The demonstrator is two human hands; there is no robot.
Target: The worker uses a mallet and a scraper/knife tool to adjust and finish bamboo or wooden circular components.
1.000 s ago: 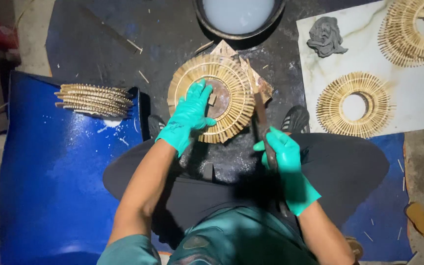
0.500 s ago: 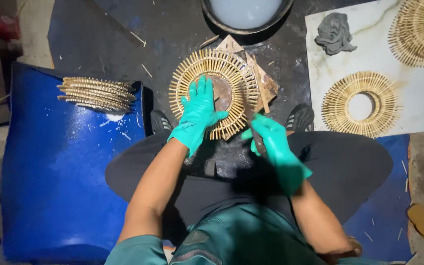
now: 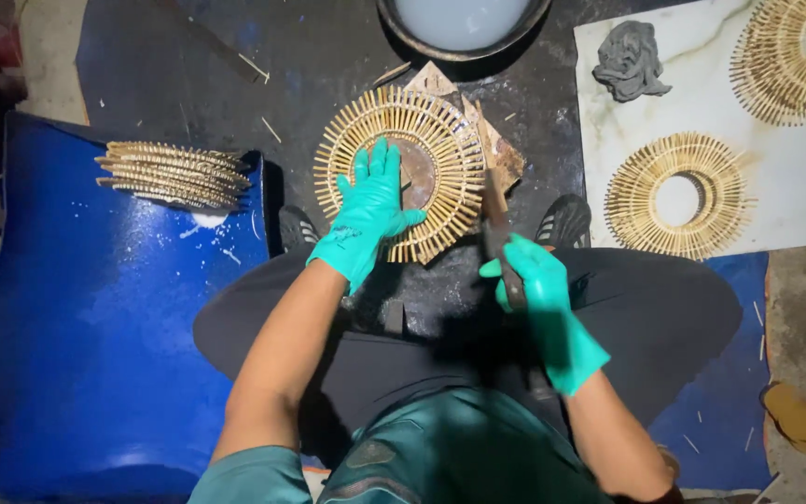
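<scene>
Shadow swallows the lower middle of the head view, so the person's lap and the dark slab under the work are hard to read. The frame's upper edge cuts off a round dark basin holding pale liquid, and the upper right corner clips another stick ring. The tool's working end is hard to make out against the dark ground; only a slim, brownish shaft shows.

At upper centre lies the stick wreath, a flat ring of pale, thin wooden sticks set like spokes around a brown disc, resting on scraps of brown board. The left hand, in a teal rubber glove, lies flat on the wreath's left half, fingers spread and pressing down. The right hand, gloved the same, sits just right of and below the wreath, fingers curled tight around the tool's handle, which points up toward the wreath's right rim.

Right of this, a white marble-patterned board carries a finished ring with an open round centre and a crumpled grey lump, perhaps a cloth or clay. At left, a stack of flat stick discs rests on the upper edge of a glossy blue plastic sheet, speckled with white dust. Loose splinters dot the dark floor.
</scene>
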